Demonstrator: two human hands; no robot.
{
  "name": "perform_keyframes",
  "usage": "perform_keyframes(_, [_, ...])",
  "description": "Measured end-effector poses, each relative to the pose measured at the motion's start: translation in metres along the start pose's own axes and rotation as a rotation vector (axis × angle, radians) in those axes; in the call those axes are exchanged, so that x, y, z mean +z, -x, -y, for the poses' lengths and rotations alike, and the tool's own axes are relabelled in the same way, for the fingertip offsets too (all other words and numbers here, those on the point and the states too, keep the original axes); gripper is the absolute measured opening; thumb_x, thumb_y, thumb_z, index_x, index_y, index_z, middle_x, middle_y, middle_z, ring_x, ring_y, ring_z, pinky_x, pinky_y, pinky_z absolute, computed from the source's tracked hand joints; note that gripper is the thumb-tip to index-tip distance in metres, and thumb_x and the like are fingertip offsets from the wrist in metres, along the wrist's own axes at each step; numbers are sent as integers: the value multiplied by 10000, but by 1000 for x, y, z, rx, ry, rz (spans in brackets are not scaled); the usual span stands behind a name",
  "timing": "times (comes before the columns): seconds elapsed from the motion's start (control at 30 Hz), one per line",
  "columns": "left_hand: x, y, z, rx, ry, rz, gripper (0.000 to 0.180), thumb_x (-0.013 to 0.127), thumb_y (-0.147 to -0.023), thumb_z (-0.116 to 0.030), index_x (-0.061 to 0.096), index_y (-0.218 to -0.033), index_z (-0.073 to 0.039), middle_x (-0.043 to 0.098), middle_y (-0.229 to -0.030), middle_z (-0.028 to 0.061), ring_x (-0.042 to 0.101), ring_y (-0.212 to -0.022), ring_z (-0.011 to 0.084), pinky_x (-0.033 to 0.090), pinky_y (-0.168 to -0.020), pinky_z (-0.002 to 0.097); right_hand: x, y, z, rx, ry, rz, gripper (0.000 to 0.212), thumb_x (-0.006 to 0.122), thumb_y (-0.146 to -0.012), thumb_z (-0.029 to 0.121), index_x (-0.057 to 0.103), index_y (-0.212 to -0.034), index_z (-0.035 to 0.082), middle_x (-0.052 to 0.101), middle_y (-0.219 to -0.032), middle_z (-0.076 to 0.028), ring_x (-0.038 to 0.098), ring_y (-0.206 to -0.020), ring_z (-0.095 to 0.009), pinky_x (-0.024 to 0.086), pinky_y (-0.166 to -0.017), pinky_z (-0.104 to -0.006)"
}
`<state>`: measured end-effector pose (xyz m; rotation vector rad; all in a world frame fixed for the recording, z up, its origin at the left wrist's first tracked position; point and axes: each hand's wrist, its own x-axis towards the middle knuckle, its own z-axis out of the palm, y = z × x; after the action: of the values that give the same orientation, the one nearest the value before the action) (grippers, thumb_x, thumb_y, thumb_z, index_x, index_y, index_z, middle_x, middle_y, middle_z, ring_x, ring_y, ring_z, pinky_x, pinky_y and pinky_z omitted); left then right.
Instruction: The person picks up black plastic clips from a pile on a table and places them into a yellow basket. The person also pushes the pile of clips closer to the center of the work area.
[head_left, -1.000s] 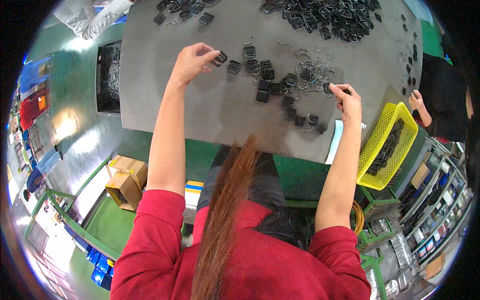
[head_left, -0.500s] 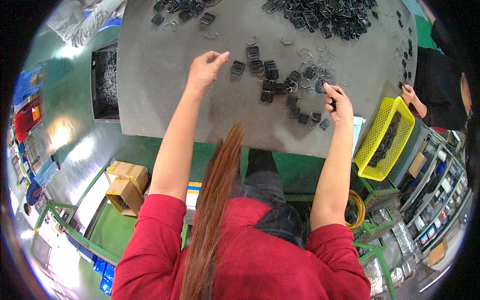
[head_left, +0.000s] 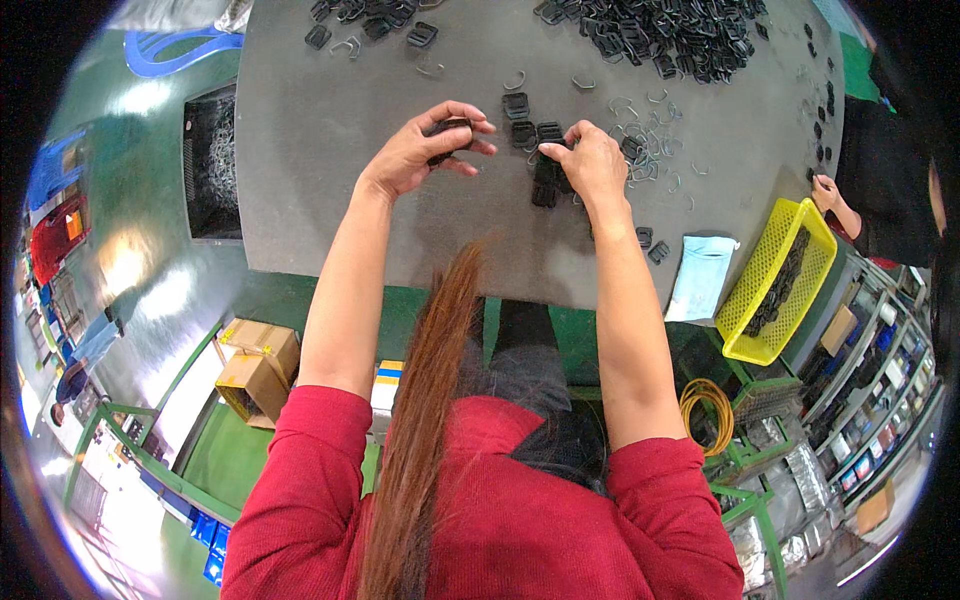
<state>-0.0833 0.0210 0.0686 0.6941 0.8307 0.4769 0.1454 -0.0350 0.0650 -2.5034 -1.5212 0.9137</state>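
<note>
Right hand (head_left: 596,168) has shifted left of the wires (head_left: 652,152), nearer the buckles (head_left: 544,191), grip unclear; left hand (head_left: 402,157), farther left, grips at least one buckle (head_left: 449,126).

Holds a black piece (head_left: 450,138) in the left hand (head_left: 428,150) at eleven o'clock from the view's centre. Has the right hand (head_left: 597,165) over black buckles (head_left: 543,192) at one. Shows a larger black heap (head_left: 675,40) farther out at one, a yellow basket (head_left: 812,272) at three, a dark crate (head_left: 194,165) at ten.
</note>
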Motion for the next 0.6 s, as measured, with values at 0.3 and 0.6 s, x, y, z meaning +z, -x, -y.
perform_keyframes(0.3, [50, -44, 52, 253, -1343, -564, 477, 770, -645, -406, 603, -928, -60, 642, -903, 123, 613, -868, 279, 487, -756, 362, -42, 21, -31, 15, -1554, 403, 167, 684, -787, 200, 590, -865, 87, 551, -730, 11, 538, -671, -90, 363, -478, -195])
perform_keyframes(0.6, [13, -2, -5, -5, -1, -46, 267, 686, -800, -280, 587, -944, -78, 613, -758, -13, 562, -673, 91, 391, -517, 204, 5, -23, 7, -89, -117, 3, 385, 763, -674, 299, 609, -942, 71, 655, -867, -102, 622, -870, -279, 481, -737, -377])
